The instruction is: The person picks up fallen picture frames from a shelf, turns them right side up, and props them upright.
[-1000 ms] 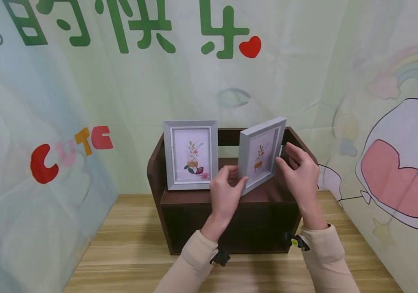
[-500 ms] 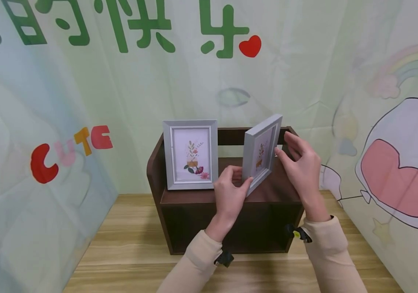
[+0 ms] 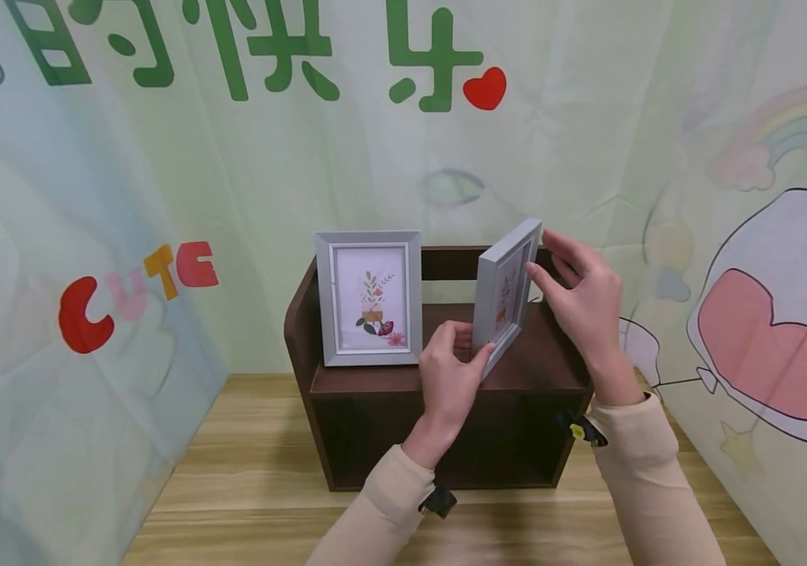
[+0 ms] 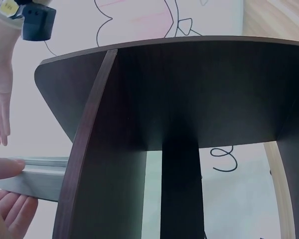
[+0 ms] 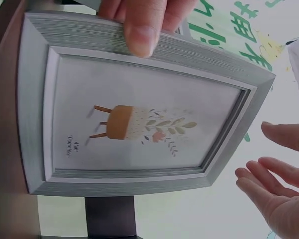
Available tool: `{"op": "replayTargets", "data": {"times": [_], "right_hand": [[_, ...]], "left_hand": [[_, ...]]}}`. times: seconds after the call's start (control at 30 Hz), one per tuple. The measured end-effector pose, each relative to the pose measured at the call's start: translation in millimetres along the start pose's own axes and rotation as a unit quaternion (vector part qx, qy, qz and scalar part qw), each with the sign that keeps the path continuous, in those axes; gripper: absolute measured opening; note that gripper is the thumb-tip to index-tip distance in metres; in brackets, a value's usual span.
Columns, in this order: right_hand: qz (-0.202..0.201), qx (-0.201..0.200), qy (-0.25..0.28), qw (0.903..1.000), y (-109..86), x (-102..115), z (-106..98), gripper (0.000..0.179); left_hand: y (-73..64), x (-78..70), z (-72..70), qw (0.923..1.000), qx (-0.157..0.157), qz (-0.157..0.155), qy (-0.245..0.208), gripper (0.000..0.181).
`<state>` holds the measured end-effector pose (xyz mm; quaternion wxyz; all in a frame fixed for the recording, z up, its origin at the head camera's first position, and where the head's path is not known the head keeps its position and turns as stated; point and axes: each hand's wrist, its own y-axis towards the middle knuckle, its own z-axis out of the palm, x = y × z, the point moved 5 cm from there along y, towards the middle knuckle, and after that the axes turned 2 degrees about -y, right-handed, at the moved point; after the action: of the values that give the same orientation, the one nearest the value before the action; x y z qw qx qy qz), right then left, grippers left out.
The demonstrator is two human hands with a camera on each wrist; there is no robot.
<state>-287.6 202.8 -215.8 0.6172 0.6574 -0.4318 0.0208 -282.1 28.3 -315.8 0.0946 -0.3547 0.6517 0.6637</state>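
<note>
My left hand pinches the lower left edge of a grey picture frame, thumb in front and fingers behind. The frame stands upright on the shelf's right half, turned so its picture faces right. In the right wrist view its picture of a potted plant shows, with my left thumb on the border. Beside the frame's upper right edge is my right hand, fingers and thumb extended; the right wrist view shows a gap between that hand and the frame. A second grey picture frame stands on the left half, facing forward.
The dark brown two-tier shelf has raised sides and a back rail. It stands on a wood-grain table. A printed cloth with green characters and cartoons surrounds the table on three sides.
The right-hand picture frame has turned further to face right and shifted slightly right, with my left hand following. My right hand has moved up along its right edge.
</note>
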Motion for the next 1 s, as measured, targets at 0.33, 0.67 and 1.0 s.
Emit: {"op": "replayTargets", "data": {"times": [0.33, 0.67, 1.0], "right_hand": [[-0.040, 0.040, 0.048, 0.9973, 11.4, 12, 3, 0.046], [-0.068, 0.106, 0.084, 0.9885, 13.8, 14, 10, 0.048], [-0.072, 0.140, 0.075, 0.9846, 12.3, 12, 13, 0.052]], "left_hand": [[-1.1, -2.8, 2.3, 0.9998, -0.010, 0.014, 0.006, 0.029], [-2.5, -3.7, 4.9, 0.9996, -0.014, 0.020, 0.014, 0.028], [-5.1, -4.1, 6.8, 0.9999, -0.006, 0.007, -0.007, 0.028]]}}
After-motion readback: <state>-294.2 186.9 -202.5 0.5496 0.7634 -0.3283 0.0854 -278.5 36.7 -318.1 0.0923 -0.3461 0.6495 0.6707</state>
